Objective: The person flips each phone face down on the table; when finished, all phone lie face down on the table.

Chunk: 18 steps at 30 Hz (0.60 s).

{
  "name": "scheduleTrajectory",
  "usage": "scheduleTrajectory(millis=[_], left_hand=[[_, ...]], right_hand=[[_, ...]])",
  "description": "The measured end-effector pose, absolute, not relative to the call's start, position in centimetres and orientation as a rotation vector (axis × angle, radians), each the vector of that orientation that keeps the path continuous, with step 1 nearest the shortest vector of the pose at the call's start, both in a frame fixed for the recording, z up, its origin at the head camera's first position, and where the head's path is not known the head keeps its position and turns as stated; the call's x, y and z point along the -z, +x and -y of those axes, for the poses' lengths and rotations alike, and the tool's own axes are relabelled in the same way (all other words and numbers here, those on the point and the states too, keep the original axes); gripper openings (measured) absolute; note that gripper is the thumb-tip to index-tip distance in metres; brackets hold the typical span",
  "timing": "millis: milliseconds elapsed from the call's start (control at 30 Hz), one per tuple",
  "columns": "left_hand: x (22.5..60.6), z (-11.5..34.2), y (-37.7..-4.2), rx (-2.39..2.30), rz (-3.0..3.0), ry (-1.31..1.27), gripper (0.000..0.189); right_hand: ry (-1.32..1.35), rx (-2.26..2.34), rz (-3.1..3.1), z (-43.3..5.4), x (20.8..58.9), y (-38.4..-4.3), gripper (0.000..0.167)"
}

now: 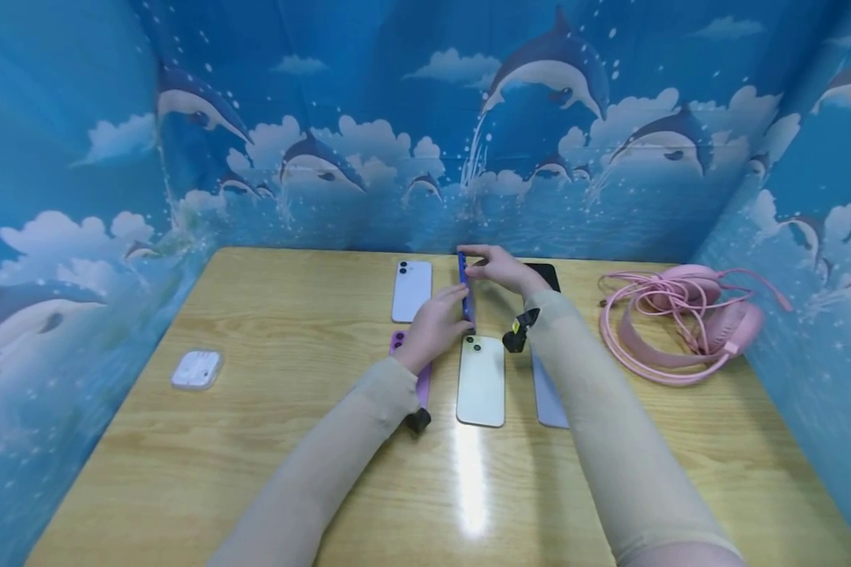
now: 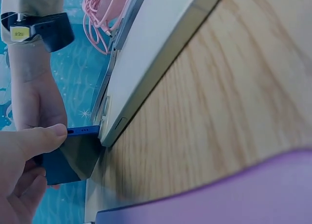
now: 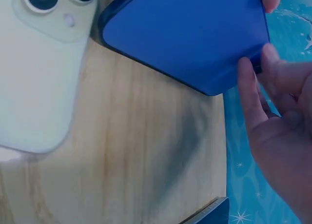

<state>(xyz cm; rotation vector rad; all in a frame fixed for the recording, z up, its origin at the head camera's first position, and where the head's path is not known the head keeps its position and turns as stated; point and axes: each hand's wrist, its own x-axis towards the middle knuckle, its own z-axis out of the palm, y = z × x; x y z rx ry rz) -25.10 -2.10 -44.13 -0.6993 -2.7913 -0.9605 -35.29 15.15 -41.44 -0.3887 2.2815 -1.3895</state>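
Note:
A blue phone (image 1: pixel 468 303) stands tilted up on edge at the back middle of the table, held between both hands. My left hand (image 1: pixel 434 329) grips its near end, with the thumb on the bottom edge by the charging port in the left wrist view. At its far end my right hand (image 1: pixel 499 270) pinches the edge between thumb and fingers. The phone's flat blue back (image 3: pixel 185 38) faces the right wrist camera, and its dark screen (image 2: pixel 70 158) faces the left. Just in front lies a pale yellow phone (image 1: pixel 481 386), camera side up. A purple phone (image 1: pixel 423 386) is partly hidden under my left arm.
A white phone (image 1: pixel 412 291) lies left of the blue one. On the right, a black phone (image 1: pixel 544 274) and a pale lilac-grey phone (image 1: pixel 549 394) are partly covered by my right arm. Pink headphones (image 1: pixel 688 323) with coiled cable lie far right, boxed white earphones (image 1: pixel 197 370) far left.

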Motion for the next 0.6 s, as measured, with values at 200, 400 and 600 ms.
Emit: scheduleTrajectory(millis=[200,400,600], left_hand=[[44.4,2.4,-25.1,1.025,2.777,-0.653,0.061],[45.5,2.2,-25.5,1.059,2.803,-0.573,0.062],[46.1,1.2,-26.1,1.117,2.823,-0.486,0.062]], right_hand=[[-0.397,1.327,-2.418,-14.7,42.3,-35.4,0.051],[-0.374,1.196,-2.562,-14.4,43.1,-35.7,0.047],[-0.365,1.135,-2.627,-14.3,43.7,-36.0,0.041]])
